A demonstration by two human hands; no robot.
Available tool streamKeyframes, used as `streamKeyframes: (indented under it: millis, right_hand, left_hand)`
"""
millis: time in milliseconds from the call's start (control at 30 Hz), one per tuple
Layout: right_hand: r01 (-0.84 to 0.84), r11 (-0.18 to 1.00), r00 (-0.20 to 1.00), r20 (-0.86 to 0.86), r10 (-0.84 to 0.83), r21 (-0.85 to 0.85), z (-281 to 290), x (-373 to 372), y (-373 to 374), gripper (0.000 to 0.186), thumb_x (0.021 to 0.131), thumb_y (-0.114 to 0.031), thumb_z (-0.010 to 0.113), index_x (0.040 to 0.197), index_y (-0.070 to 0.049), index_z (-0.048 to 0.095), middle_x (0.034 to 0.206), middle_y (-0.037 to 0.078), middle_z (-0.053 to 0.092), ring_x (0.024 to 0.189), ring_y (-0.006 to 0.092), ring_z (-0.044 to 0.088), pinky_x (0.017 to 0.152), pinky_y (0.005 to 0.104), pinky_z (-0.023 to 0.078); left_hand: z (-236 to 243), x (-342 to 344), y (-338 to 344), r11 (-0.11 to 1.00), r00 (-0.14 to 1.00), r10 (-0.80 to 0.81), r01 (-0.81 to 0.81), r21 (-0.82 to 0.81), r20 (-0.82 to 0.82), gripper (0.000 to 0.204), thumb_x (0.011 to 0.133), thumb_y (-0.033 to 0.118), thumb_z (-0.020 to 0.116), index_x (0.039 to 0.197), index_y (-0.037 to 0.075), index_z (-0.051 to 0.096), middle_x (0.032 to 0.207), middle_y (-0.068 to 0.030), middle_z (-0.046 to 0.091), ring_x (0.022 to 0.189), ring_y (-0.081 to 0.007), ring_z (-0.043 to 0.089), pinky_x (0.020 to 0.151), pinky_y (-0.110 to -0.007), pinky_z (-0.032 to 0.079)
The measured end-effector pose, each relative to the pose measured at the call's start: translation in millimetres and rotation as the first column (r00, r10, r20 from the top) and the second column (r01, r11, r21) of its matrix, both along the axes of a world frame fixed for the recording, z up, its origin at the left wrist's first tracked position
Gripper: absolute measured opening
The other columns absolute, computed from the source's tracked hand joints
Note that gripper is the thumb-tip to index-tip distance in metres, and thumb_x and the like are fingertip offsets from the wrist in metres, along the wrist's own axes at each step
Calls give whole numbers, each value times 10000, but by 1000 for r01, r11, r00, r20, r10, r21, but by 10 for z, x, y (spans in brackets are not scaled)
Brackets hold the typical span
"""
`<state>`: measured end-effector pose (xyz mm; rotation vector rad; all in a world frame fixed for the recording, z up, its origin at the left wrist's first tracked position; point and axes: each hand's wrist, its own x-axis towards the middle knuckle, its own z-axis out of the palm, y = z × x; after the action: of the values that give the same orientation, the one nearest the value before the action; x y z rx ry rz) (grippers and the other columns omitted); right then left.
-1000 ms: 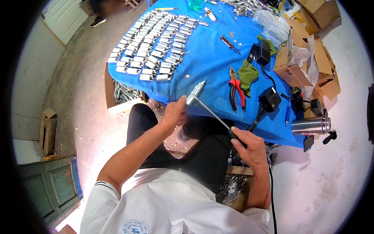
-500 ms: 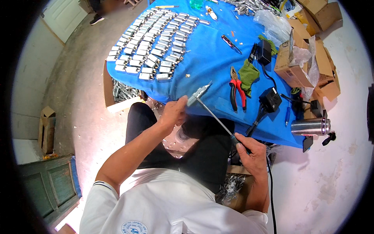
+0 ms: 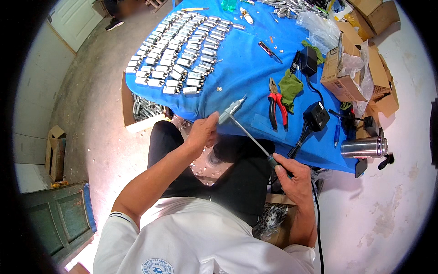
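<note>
Pinching a metal part (image 3: 232, 109) in the left hand (image 3: 204, 132), gripping a screwdriver (image 3: 253, 139) in the right hand (image 3: 295, 176), seemingly working it against the part; calling for steady bracing next.

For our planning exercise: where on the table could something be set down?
On bare blue cloth between the rows of metal parts and the red-handled pliers, beyond the left hand. The right side is crowded: green rag, black boxes, steel flask.
</note>
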<state>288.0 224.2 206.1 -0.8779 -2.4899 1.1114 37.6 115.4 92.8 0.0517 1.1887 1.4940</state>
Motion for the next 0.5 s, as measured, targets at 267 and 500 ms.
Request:
streamKeyframes:
  millis: [267,500]
  right_hand:
    - [-28,997,994,104,20,70,135,-50,10,282,857,-91,622,1129,-24,659,942,168,689,820,255,671,735,312,504]
    - [4,1000,1000,24,-4,17,-13,-120,-85,277,857,-104,619,1126,-54,662,911,152,671,785,289,651,712,336,502]
  left_hand:
    - [-43,12,4,1000,999,8,-8,-10,-34,476,913,473,573,636,155,350,555,54,282,446,-73,272,411,-250,197]
    - [-75,25,28,997,998,69,-69,-29,0,476,908,479,579,633,150,371,545,53,293,439,-78,281,404,-255,203]
